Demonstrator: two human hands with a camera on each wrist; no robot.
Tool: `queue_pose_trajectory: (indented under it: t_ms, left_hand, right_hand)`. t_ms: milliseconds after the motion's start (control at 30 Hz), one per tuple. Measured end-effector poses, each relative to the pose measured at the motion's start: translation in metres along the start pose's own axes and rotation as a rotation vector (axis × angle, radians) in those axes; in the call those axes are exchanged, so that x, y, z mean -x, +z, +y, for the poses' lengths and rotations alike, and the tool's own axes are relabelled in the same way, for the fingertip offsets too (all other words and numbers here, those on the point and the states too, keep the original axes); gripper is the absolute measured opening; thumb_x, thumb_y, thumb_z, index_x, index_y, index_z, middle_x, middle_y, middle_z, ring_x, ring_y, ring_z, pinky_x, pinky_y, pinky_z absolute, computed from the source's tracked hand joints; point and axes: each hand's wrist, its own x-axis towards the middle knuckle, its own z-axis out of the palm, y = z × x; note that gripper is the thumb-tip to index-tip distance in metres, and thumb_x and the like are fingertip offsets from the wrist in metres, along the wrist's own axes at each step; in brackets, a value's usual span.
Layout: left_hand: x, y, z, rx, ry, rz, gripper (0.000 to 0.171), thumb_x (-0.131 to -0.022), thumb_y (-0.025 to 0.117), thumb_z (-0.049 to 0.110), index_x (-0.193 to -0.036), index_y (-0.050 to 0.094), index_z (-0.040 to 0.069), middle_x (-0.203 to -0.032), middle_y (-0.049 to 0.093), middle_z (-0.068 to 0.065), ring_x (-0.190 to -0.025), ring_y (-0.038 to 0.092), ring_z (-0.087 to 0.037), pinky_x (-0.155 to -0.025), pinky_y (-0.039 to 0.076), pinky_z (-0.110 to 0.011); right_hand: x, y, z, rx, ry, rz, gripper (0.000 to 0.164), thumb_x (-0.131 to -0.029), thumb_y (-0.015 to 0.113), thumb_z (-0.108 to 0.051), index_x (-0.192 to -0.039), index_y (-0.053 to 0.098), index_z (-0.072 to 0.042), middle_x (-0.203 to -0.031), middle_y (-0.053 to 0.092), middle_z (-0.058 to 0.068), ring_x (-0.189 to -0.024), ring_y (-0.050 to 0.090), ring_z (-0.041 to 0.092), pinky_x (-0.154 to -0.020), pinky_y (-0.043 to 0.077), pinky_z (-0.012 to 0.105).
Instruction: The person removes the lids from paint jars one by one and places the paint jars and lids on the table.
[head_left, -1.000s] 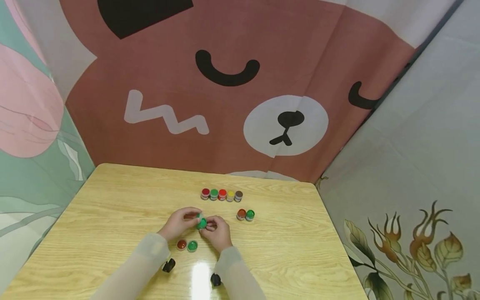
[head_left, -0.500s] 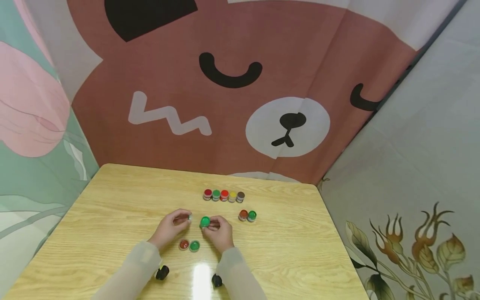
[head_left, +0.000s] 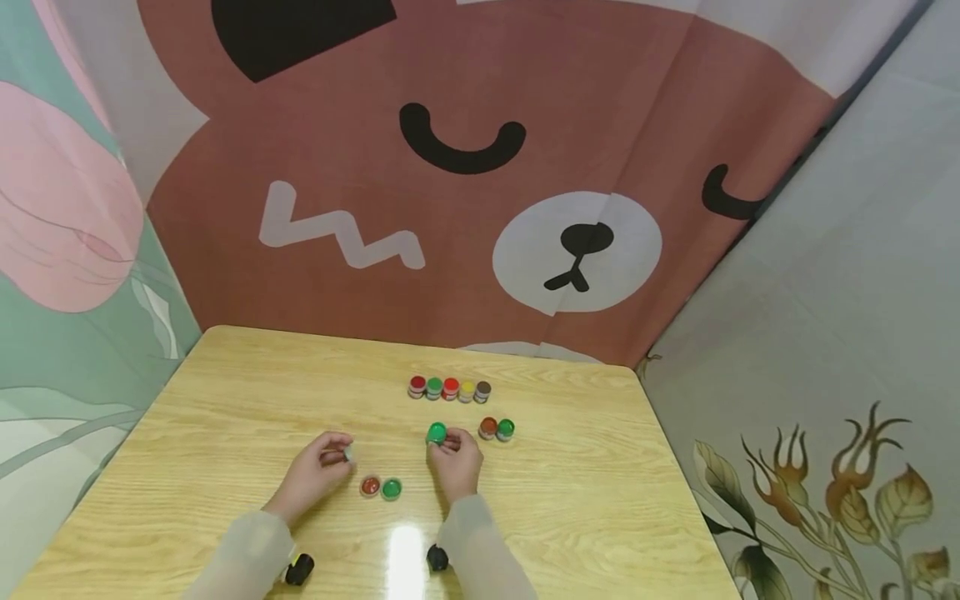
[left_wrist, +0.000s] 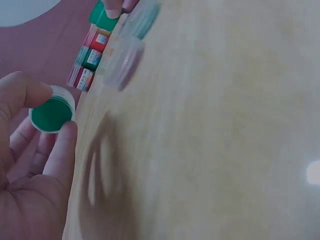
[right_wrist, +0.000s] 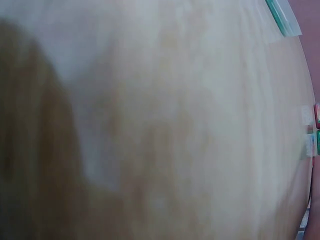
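Note:
My left hand (head_left: 318, 467) pinches a small round clear lid (left_wrist: 51, 114) with green paint on its inner face, between thumb and fingertips. It is lifted over the left middle of the table. My right hand (head_left: 459, 460) holds an open pot of green paint (head_left: 437, 432) by its side, near two other open pots. Between the hands lie two lids on the table, a reddish-brown one (head_left: 370, 486) and a green one (head_left: 392, 488). Only a sliver of my right hand shows at the edge of the right wrist view.
Several paint pots (head_left: 451, 389) stand in a row at the back of the wooden table (head_left: 585, 492). In front of them, at right, are an orange-brown pot (head_left: 488, 428) and a green pot (head_left: 506, 429), side by side. A printed curtain (head_left: 450, 267) hangs behind the table.
The lid has come off the green pot. My left hand has moved left and toward me with the lid, while my right hand has carried the pot to the right.

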Motion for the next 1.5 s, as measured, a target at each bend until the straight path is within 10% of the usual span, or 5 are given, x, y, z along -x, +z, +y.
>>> queue_pose_trajectory:
  t_ms: [800,1500]
  left_hand:
    - [0.024,0.003,-0.007,-0.295,0.051,-0.021,0.045,-0.079,0.074,-0.010,-0.121,0.059,-0.007,-0.106,0.055,-0.011,-0.095,0.056,-0.019,-0.079,0.056,-0.021]
    - [0.036,0.005,-0.005,-0.282,0.066,0.023,0.041,-0.078,0.074,-0.010,-0.116,0.062,-0.005,-0.106,0.057,-0.010,-0.096,0.057,-0.019,-0.083,0.056,-0.022]
  right_hand:
    - [-0.010,-0.003,0.005,0.128,0.039,0.357,0.021,-0.078,0.080,0.005,-0.095,0.067,0.005,-0.087,0.060,0.012,-0.077,0.062,0.023,-0.067,0.057,0.033]
    - [-0.004,0.009,-0.002,0.154,0.152,0.463,0.016,-0.087,0.072,0.002,-0.099,0.062,0.003,-0.100,0.057,0.018,-0.090,0.059,0.032,-0.079,0.054,0.046]
